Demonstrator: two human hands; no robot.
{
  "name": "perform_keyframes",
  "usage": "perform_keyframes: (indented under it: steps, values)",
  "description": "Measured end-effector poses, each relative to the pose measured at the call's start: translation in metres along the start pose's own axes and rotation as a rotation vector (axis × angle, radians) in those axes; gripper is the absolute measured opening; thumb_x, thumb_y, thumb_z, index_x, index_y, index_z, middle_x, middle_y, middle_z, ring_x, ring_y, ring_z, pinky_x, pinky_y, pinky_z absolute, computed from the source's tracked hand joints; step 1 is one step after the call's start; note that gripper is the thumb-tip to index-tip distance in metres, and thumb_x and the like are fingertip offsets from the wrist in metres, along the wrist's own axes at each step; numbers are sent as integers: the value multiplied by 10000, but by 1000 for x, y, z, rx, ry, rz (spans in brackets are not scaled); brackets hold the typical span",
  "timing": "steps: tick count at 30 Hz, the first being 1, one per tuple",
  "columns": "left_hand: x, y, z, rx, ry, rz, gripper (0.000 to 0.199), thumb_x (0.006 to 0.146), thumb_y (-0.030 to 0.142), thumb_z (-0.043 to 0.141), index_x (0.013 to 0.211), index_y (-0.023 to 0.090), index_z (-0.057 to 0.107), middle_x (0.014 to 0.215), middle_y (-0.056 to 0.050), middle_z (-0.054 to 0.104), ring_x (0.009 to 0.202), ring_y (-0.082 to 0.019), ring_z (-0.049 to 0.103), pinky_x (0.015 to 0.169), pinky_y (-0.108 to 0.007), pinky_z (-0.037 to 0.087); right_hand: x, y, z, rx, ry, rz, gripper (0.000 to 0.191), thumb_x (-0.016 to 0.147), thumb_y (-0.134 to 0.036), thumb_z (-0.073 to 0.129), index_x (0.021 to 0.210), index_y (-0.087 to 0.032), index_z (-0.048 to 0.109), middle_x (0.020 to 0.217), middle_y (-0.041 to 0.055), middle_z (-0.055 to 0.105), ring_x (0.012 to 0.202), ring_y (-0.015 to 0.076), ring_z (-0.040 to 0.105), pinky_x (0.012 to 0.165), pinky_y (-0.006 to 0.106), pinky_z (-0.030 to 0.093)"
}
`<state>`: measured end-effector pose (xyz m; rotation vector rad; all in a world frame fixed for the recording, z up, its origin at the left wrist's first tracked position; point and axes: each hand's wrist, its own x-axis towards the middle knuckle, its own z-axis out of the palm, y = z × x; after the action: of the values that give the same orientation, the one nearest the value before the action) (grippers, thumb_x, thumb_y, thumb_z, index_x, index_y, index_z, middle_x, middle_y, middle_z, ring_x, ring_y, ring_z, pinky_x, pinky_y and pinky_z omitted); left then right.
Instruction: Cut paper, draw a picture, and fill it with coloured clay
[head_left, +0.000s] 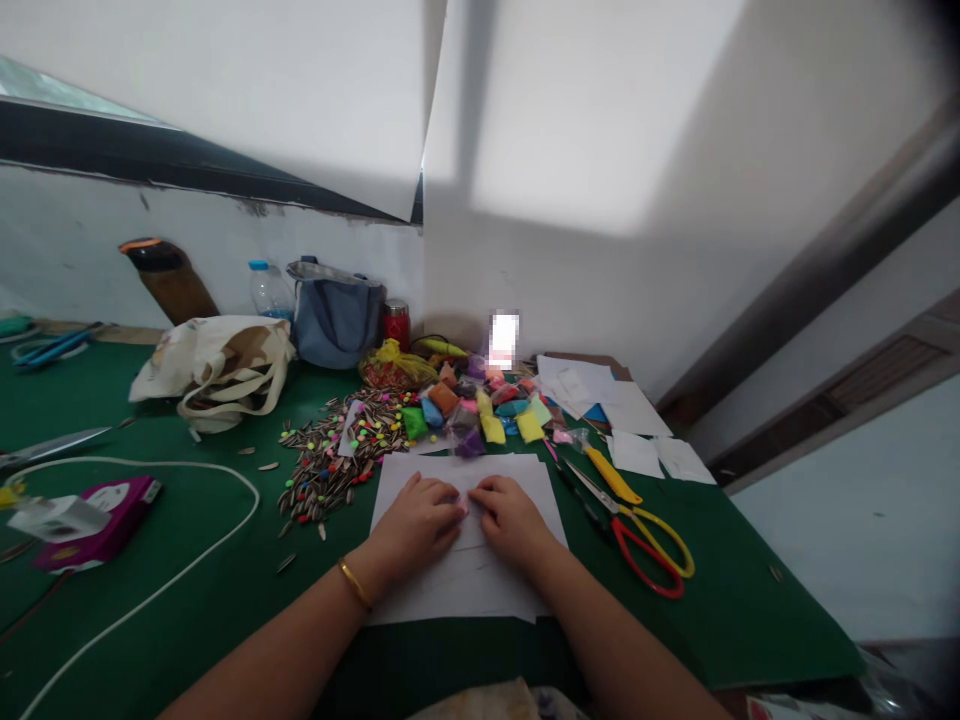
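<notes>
Both hands rest on a stack of white paper on the green table. Between the fingertips shows a small pink piece, soft-looking like modelling clay. My left hand has its fingers bent and together, with the tips on the pink piece. Just right of it, my right hand is curled, thumb and index finger drawn in close to the pink piece. Whether anything sits inside its pinch is hidden. Faint lines run across the paper below the hands.
Sunflower seeds mixed with coloured balls lie left of the paper. Bright clay packets are heaped behind it. At right are scissors and a yellow cutter. A white cable, purple box and bags occupy the left.
</notes>
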<state>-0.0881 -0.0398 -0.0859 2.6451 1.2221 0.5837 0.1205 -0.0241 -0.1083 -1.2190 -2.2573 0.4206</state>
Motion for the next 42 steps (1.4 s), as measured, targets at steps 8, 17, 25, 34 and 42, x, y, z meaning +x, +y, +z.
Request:
perform_keyframes:
  steps: [8,17,25,34,42]
  values:
    - [-1,5,1,63,-18,6,320,858,199,563,1159,291,616,1145,-60,624,1072,-240,549,1087,-513,273,0,2,1,37,17,-7,461,729,-12,539,1119,-196,700,1082,80,637,1027,213,555,954,355,458]
    - [1,4,-2,42,25,48,187,894,224,532,996,276,680,1080,-59,628,994,-214,564,1020,-461,360,0,1,0,27,5,12,435,736,-19,538,1099,-189,708,1071,81,640,1019,212,557,947,346,460]
    - [0,3,-1,43,11,60,258,861,214,572,1102,260,652,1086,-69,626,1022,-232,563,1042,-480,353,1,2,2,33,7,13,432,735,-20,542,1099,-181,709,1069,83,642,1022,207,556,954,340,454]
    - [0,3,-1,69,4,72,263,862,223,576,1114,266,638,1089,-69,617,1003,-235,550,1017,-471,357,1,2,2,30,-9,19,428,738,-24,546,1103,-178,709,1085,86,636,1029,214,550,958,345,450]
    - [1,6,-5,34,19,66,176,879,224,556,1010,265,667,1031,-60,623,956,-219,546,953,-429,398,1,2,1,38,-10,20,427,745,-30,549,1113,-179,706,1085,83,637,1032,211,547,963,338,447]
